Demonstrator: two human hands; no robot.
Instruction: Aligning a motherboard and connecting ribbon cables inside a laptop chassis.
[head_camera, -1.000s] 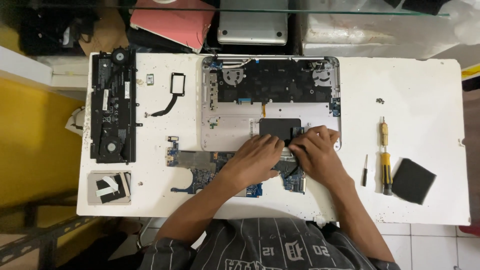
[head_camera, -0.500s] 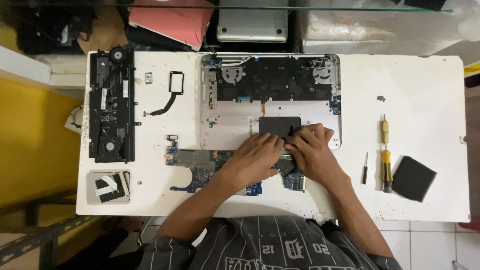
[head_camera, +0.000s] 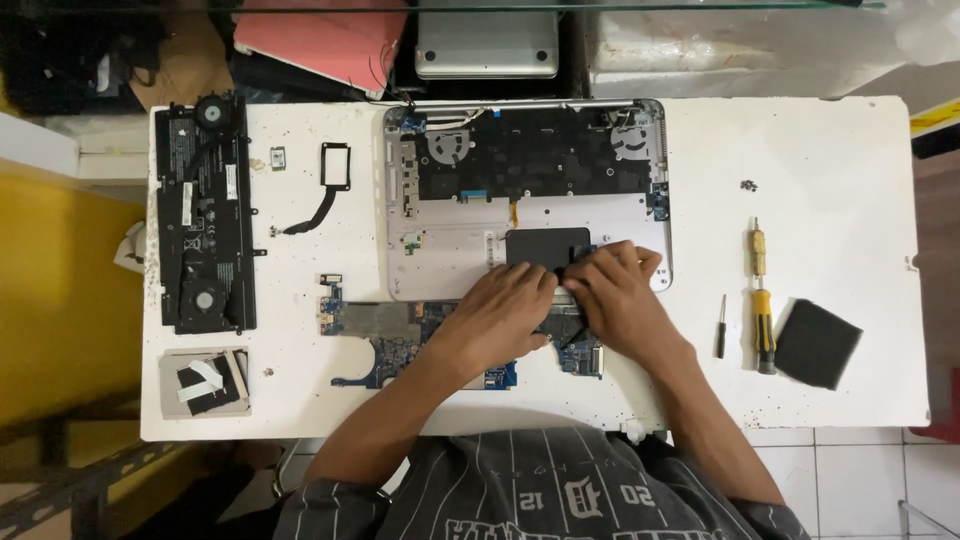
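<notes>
Seen from the head camera, looking straight down on a white surface (head_camera: 820, 180). At the near edge, just in front of the body: a blue-green circuit board (head_camera: 400, 340), long axis running left to right, lying just below the front lip of an opened silver laptop shell (head_camera: 440, 240). Both hands together over the right half of that board, at the seam between board and shell. Left hand (head_camera: 500, 315) palm down, fingers curled and pressing, covering the board's middle. Right hand (head_camera: 610, 295) beside it and touching it, fingertips reaching up to the lower edge of the black trackpad panel (head_camera: 545, 245). Between the two, a small dark part pinched or pressed; cannot tell which fingers actually grip it, nor how tightly, since knuckles hide the contact. Neither hand spread open. Board ends showing on both sides: more of it bare to the left of the left hand, only a short corner below the right. Left hand therefore nearer the board's centre, right hand nearer the shell and trackpad. Well apart to the right: a yellow-handled screwdriver (head_camera: 763, 320), a thin black driver (head_camera: 720, 326) and a black foam square (head_camera: 817, 343), all closer to the right hand. Far left: a long black battery and fan assembly (head_camera: 203, 215), upright along the surface edge.
</notes>
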